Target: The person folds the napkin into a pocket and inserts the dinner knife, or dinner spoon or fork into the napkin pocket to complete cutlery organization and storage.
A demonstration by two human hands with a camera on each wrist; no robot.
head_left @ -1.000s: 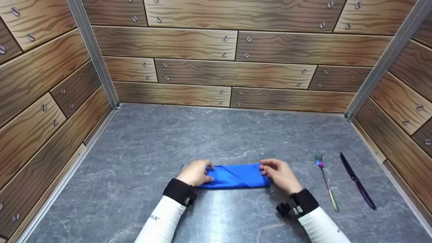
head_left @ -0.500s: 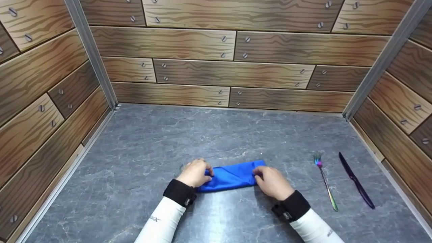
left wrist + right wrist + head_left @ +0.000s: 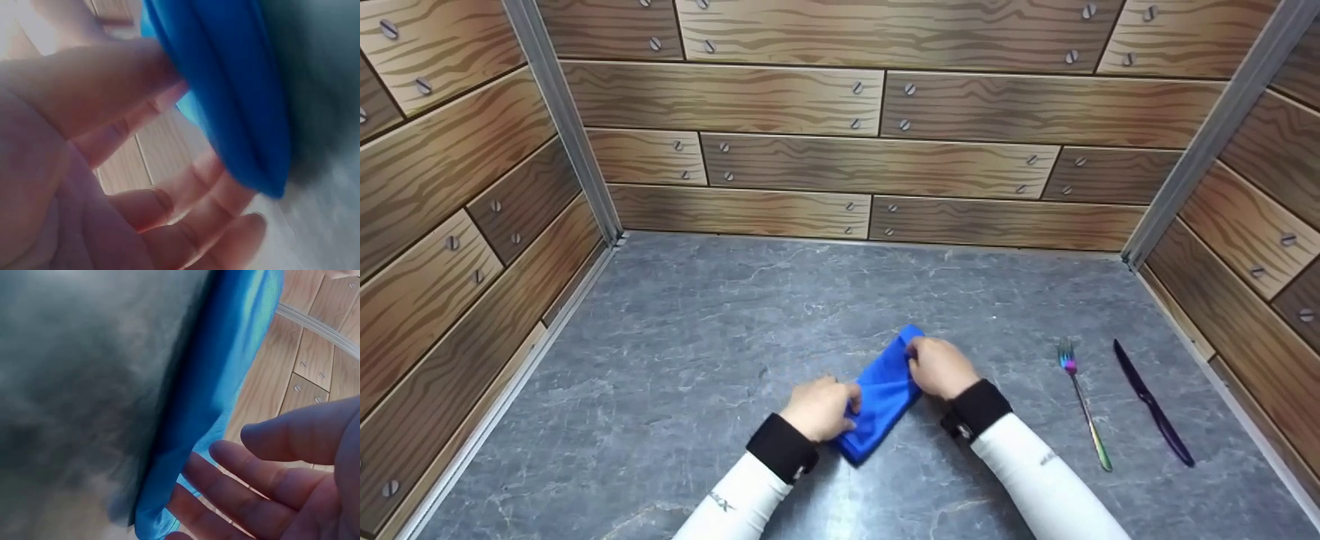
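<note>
A folded blue cloth (image 3: 883,394) lies slantwise on the grey table, one end toward me and the other pointing away to the right. My left hand (image 3: 820,409) grips its near left side. In the left wrist view, the thumb overlaps the edge of the cloth (image 3: 236,107), and other fingers reach its underside. Near the far end, my right hand (image 3: 943,367) holds the cloth with fingers bent over its right edge. The right wrist view has fingertips against the blue cloth (image 3: 205,399); the thumb is close beside it. Some fingertips are hidden in the head view.
To the right of the hands lie a rainbow-coloured fork (image 3: 1080,405) and, further right, a dark purple knife (image 3: 1152,402). Wood-patterned walls (image 3: 877,161) enclose the grey marbled tabletop (image 3: 720,300) at the back and both sides.
The cloth has turned counter-clockwise from lying crosswise to slanting. My right hand has moved away from me and left with its end; the left has shifted right and slightly nearer.
</note>
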